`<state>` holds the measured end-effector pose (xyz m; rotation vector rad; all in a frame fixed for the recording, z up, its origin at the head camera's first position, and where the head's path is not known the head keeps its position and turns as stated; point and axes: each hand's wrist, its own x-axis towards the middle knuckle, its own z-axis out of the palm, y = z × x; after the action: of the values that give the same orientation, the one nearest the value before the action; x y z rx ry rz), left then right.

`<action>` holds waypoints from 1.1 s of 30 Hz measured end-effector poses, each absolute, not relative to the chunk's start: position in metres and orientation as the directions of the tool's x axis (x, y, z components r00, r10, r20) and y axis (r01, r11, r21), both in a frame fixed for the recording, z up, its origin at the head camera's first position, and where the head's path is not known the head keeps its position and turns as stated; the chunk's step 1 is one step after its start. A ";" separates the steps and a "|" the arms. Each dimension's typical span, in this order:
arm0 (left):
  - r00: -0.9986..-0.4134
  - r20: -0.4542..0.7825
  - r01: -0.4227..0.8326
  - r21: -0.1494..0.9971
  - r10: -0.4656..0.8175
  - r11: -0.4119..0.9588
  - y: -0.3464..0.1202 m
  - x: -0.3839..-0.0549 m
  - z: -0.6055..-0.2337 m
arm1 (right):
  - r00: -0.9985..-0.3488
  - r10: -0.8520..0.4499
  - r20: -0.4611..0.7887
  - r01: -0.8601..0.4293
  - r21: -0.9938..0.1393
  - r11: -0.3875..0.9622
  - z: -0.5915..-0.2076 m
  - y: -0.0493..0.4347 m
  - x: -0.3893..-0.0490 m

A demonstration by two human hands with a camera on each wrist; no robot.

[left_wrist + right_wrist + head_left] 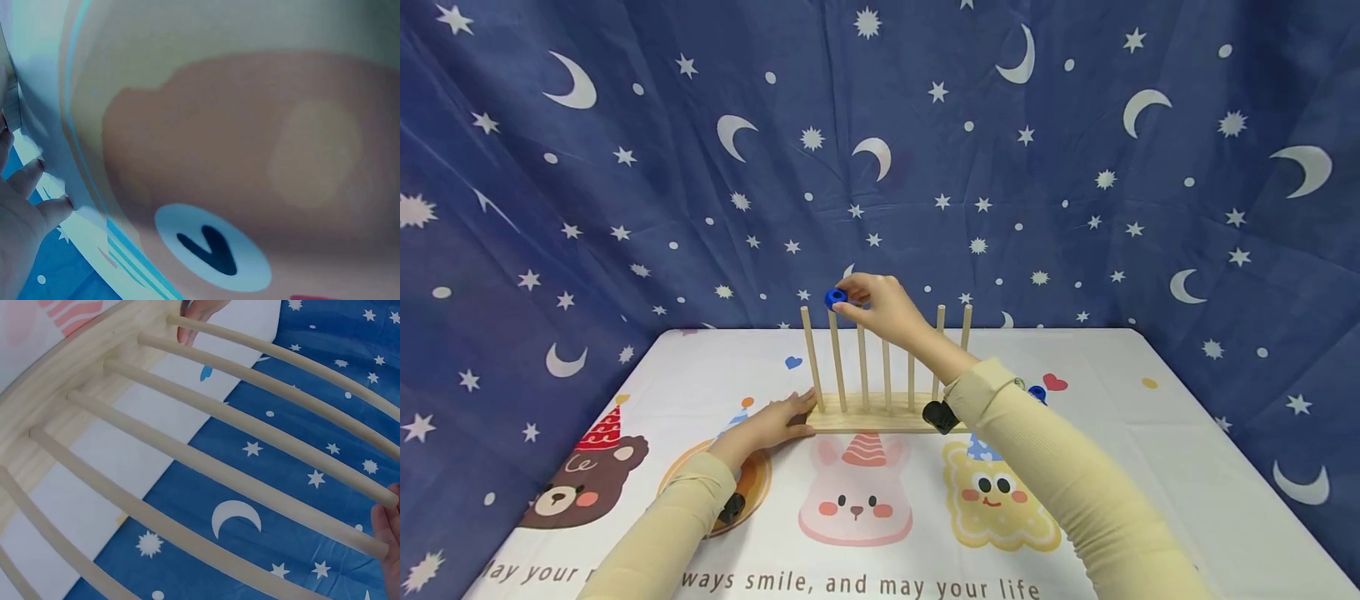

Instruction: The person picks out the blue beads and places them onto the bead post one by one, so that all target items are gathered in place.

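Note:
My right hand (880, 304) pinches a small blue ring (837, 298) between thumb and fingers. The ring is at the tip of the second peg from the left on a wooden peg rack (857, 423); whether the peg has entered its hole I cannot tell. At the rack's left end my left hand (775, 421) grips the base, thumb in front and fingers toward the back. Some left fingers (28, 178) stretch over the cloth. In the right wrist view, bare upright pegs (225, 475) run past the right hand's fingers (390, 519); the ring is out of sight there.
Another blue piece (1037, 393) lies right of the rack, partly covered by the right sleeve (1037, 450). A white tablecloth (1150, 467) with cartoon prints covers the table. Behind it hangs a dark blue curtain (925, 158) with moons and stars.

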<state>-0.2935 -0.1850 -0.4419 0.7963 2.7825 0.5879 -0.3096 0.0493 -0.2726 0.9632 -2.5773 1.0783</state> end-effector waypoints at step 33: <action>-0.842 -0.053 0.477 0.390 0.537 0.787 -0.184 -0.293 -0.443 | -0.768 -0.530 0.360 -0.639 -0.484 0.598 -0.280 0.041 -0.317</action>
<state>-0.2932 -0.1838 -0.4427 0.8046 2.8158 0.5506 -0.3167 0.0409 -0.2795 0.9776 -2.6447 0.9071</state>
